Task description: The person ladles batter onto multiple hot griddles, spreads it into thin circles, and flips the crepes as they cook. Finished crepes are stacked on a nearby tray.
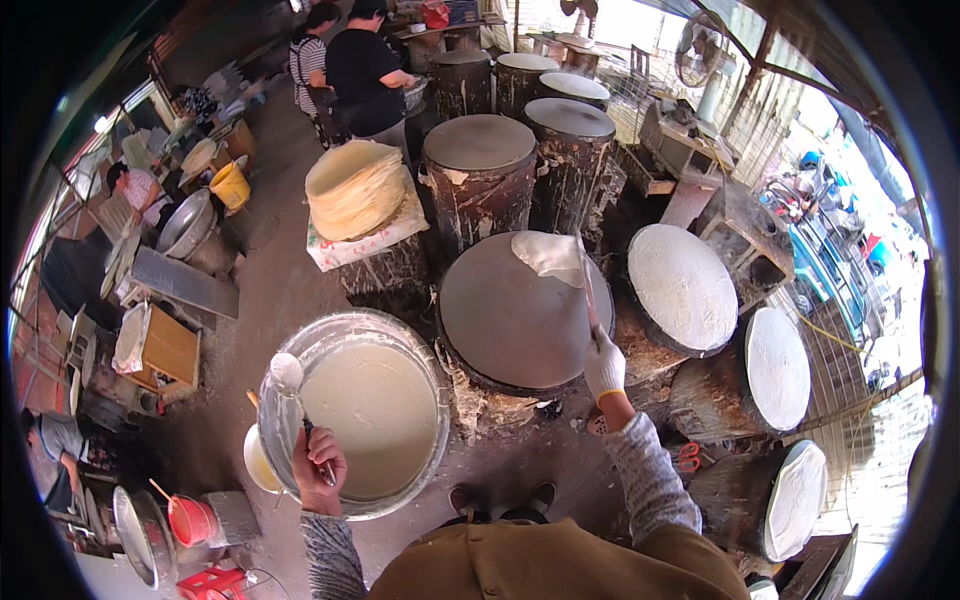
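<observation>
- While my left grip (320, 462), bare and extending from a grey sleeve, is clamped on the dark handle of a ladle (287, 372), the ladle's coated bowl hangs over the left side of a metal basin (350, 330).
- Basin contents: pale batter (370, 420), level at the surface, with whitish smears on the wall around it.
- My right grip (603, 362), white-gloved, is closed around a long flat tool (589, 290), which points away from me.
- Round dark griddle (510, 330), ahead of me: a pale patch (545, 255) lies on its far part, the tool's far end at the patch's right edge; I cannot tell whether they touch.
- Beyond the basin: a stack of thin pale sheets (353, 190).
- Right of the griddle: three round plates with white layers (683, 285).
- Farther off: dark-topped drums (478, 190) and a co-worker in black (360, 75).
</observation>
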{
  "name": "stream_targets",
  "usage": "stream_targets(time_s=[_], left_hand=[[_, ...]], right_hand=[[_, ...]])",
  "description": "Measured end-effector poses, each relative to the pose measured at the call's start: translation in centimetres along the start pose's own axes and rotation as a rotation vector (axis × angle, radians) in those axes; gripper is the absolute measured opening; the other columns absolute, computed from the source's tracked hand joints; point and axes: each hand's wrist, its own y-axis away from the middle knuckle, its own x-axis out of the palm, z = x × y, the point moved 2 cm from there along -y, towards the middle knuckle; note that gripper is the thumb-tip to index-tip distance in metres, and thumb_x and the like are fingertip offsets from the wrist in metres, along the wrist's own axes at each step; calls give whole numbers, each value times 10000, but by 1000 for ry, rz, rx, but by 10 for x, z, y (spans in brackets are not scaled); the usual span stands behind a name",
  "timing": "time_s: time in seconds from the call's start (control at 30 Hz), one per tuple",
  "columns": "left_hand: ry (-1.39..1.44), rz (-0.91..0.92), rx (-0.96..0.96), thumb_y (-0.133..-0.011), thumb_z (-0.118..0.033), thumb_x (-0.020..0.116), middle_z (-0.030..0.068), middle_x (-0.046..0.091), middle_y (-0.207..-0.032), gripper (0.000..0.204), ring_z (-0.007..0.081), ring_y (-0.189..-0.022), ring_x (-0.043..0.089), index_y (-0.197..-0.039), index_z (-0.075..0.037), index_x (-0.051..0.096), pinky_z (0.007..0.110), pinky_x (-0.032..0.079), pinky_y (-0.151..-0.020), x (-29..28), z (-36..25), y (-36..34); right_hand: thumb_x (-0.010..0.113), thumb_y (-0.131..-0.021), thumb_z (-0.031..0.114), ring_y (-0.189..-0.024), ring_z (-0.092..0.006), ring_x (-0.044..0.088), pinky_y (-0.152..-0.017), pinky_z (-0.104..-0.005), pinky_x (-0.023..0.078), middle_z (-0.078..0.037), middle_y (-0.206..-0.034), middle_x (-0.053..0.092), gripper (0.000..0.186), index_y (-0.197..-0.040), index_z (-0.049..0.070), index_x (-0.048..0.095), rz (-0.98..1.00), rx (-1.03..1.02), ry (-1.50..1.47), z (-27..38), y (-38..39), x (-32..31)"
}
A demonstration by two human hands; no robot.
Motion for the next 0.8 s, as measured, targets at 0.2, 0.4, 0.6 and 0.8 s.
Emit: stream_targets(time_s=[0.2, 0.4, 0.6, 0.8], left_hand=[[67, -120, -98, -957, -163, 517, 3, 401, -679, 210, 107, -541, 448, -798, -56, 430, 245, 414, -510, -44, -10, -23], [-9, -75, -159, -968, -200, 553, -10, 410, -680, 258, 105, -548, 455, -781, -74, 427, 240, 416, -506, -35, -7, -8], [12, -151, -151, -952, -173, 575, -11, 409, -681, 254, 100, -554, 460, -769, -77, 427, 238, 412, -499, -56, -8, -15], [-16, -116, -136, -945, -168, 583, -10, 415, -681, 228, 99, -552, 456, -789, -64, 454, 239, 411, -497, -52, 12, -2]], right_hand=[[548, -947, 234, -962, -331, 684, -829, -378, 506, -224, -1073, 679, 350, -1241, 64, 632, 50, -111, -24, 43, 6, 69], [555, -933, 142, -952, -140, 674, -850, -284, 507, -177, -1074, 715, 326, -1227, 42, 652, 58, 83, -84, 21, 0, -15], [636, -899, 240, -984, -224, 694, -877, -293, 498, -173, -1078, 713, 346, -1196, 66, 674, 139, -157, -73, 18, -3, 32], [643, -895, 232, -826, -89, 663, -736, -254, 513, -117, -950, 745, 356, -1203, 55, 669, 119, -137, -80, -16, -41, -27]])
